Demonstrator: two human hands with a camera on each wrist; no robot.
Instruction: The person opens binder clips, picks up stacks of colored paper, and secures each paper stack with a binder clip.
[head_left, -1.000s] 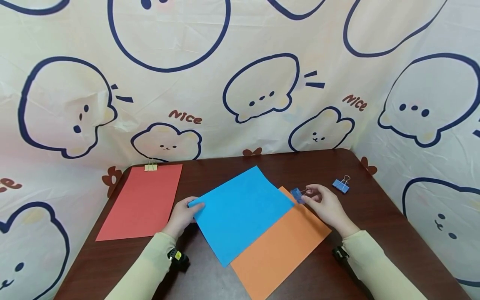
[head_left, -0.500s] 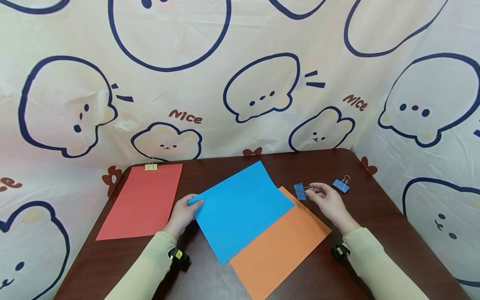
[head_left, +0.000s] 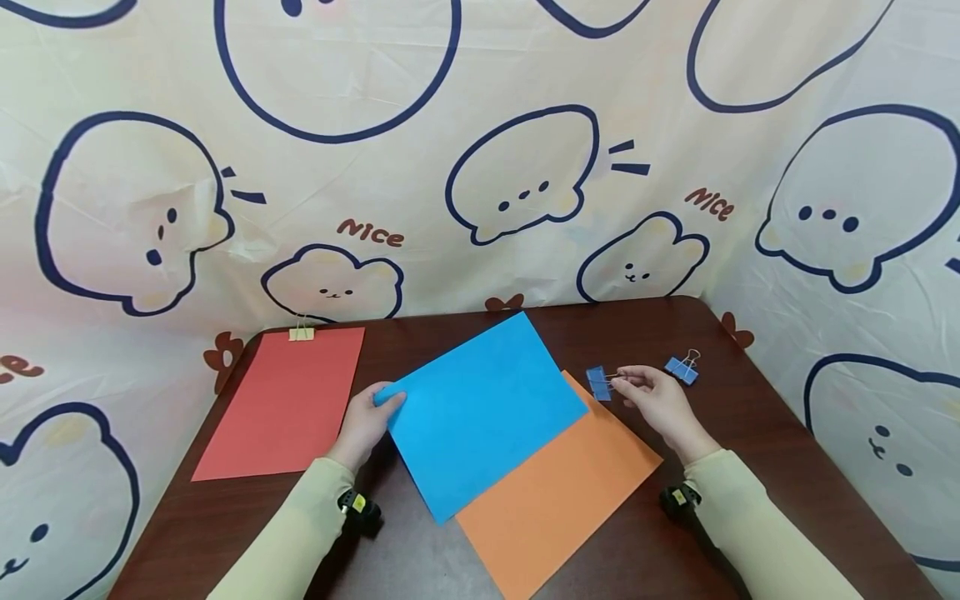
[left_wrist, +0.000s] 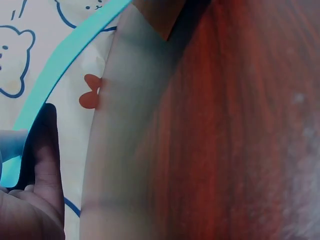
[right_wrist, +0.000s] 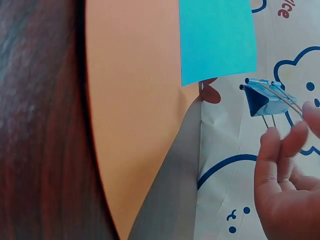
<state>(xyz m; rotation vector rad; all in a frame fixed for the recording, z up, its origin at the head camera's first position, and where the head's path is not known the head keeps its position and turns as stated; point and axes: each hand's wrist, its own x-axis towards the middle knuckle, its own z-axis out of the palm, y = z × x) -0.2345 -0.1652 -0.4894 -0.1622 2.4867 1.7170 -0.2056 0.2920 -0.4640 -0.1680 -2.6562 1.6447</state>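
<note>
My left hand (head_left: 366, 425) pinches the left corner of a sheet of blue paper (head_left: 487, 408), thumb on top and fingers beneath. The blue sheet lies partly over an orange sheet (head_left: 558, 500), and in the left wrist view it is raised off the table. My right hand (head_left: 660, 408) holds a blue binder clip (head_left: 598, 383) by its wire handles, close to the right corner of the papers. In the right wrist view the binder clip (right_wrist: 267, 97) stands apart from the blue sheet's edge.
A red sheet (head_left: 288, 408) lies at the left of the brown table (head_left: 420, 346), with a yellow binder clip (head_left: 302, 334) on its top edge. Another blue binder clip (head_left: 682, 368) lies at the back right. A patterned cloth (head_left: 420, 183) hangs behind the table.
The blue sheet has shifted up and flattened over the orange one, its far corner moving away from me. My right hand has drawn the binder clip slightly back from the paper.
</note>
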